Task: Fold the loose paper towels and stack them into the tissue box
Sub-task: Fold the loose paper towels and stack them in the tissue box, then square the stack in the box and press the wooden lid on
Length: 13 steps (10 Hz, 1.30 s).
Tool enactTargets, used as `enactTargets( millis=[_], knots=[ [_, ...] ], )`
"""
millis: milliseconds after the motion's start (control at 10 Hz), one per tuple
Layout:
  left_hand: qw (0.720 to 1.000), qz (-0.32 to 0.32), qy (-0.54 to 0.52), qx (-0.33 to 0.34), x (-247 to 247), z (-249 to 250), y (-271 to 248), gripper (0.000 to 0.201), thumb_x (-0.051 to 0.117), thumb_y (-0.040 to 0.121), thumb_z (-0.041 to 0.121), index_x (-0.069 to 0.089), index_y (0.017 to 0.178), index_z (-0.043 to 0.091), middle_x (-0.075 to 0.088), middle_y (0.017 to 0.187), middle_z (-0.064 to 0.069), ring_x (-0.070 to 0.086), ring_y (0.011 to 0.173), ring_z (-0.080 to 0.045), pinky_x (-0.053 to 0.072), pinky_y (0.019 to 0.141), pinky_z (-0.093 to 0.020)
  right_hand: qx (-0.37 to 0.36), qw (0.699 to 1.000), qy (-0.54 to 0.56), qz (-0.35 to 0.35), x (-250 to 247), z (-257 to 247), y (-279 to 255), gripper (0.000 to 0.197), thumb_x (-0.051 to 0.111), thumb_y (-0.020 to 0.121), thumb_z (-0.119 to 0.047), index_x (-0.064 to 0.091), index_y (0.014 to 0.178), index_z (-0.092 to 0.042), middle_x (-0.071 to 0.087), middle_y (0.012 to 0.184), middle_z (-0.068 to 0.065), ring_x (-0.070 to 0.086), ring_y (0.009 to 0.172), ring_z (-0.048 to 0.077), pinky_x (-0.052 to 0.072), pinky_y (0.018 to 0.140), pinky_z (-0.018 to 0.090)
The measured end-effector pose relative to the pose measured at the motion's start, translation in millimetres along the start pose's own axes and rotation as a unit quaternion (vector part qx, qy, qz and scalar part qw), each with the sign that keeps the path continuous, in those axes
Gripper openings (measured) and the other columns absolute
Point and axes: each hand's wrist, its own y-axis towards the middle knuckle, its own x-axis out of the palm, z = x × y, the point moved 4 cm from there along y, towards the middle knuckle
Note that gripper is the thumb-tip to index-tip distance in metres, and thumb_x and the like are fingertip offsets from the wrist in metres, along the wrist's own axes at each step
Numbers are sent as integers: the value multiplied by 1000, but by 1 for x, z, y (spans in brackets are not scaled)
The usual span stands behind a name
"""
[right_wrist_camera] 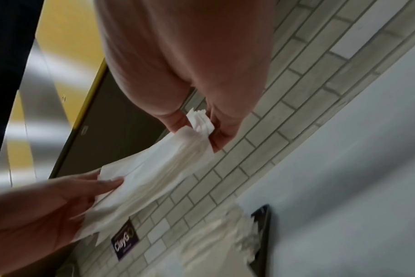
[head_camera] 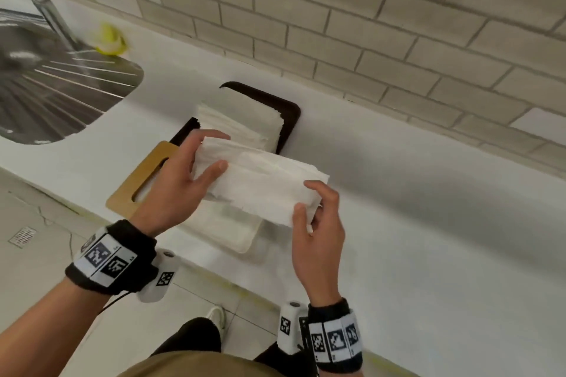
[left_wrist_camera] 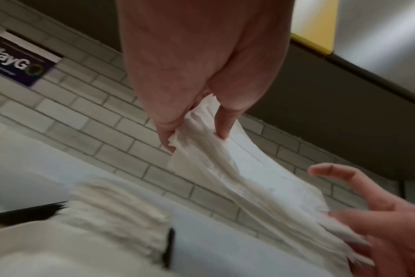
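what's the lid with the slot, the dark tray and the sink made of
Lid: looks like light wood or bamboo, matte tan with a cut slot; could be a laminate.
Dark tray: probably plastic, smooth dark brown with rounded corners.
Sink: stainless steel, brushed grey with bright reflections and ribbed drainer.

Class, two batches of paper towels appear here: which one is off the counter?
The folded paper towel bundle, held in the air between the left hand and right hand; the other stack rests on the dark tray.

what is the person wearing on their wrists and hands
Both hands are bare, no gloves or sleeves. The left hand and right hand each have a black wristband with white panels of black square markers, plus a small white marker-tagged camera. A thin black cable hangs from the left band.
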Motion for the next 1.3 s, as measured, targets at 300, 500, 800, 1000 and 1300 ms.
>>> enactTargets(
  millis=[300, 500, 800, 1000, 1300],
  knots=[
    [955, -72, 270, -101, -31, -131, 2, 61, 70, 103, 26, 33, 152, 26, 62, 89, -1, 66, 89, -31, 48, 87, -49, 50, 923, -368, -103, 115, 37, -29, 26, 62, 104, -31, 60, 126, -45, 72, 92, -13, 46, 102, 18, 39, 85, 43],
    [892, -120, 434, -38, -30, -132, 16, 64, 78, 96, 25, 42, 149, 18, 65, 96, -1, 62, 92, -30, 50, 91, -55, 80, 872, -446, -183, 127, 32, -27, 33, 63, 104, -39, 56, 135, -46, 70, 109, -7, 45, 109, 22, 35, 88, 43],
    [852, -355, 371, 105, 14, -119, 30, 31, 72, 100, 31, 65, 129, 22, 57, 136, 4, 54, 125, -19, 49, 96, -29, 11, 854, -400, -333, 166, 12, -3, 34, 65, 105, -27, 57, 138, -27, 50, 140, 2, 54, 128, 27, 55, 93, 43],
    [763, -424, 484, 57, -15, -142, 47, 39, 81, 85, 1, 62, 110, 22, 51, 132, 0, 62, 117, -23, 60, 90, -40, 76, 773, -495, -389, 155, 26, 2, 48, 58, 104, -8, 46, 146, -28, 38, 146, 19, 44, 135, 41, 52, 94, 41],
    [725, -416, 545, 72, 12, -152, 42, 40, 40, 113, 19, 44, 150, 6, 44, 91, -7, 56, 102, -32, 44, 88, -40, 72, 700, -480, -524, 162, 30, 17, 66, 82, 88, -5, 46, 140, -23, 59, 129, 16, 61, 119, 37, 48, 84, 41]
  ],
)
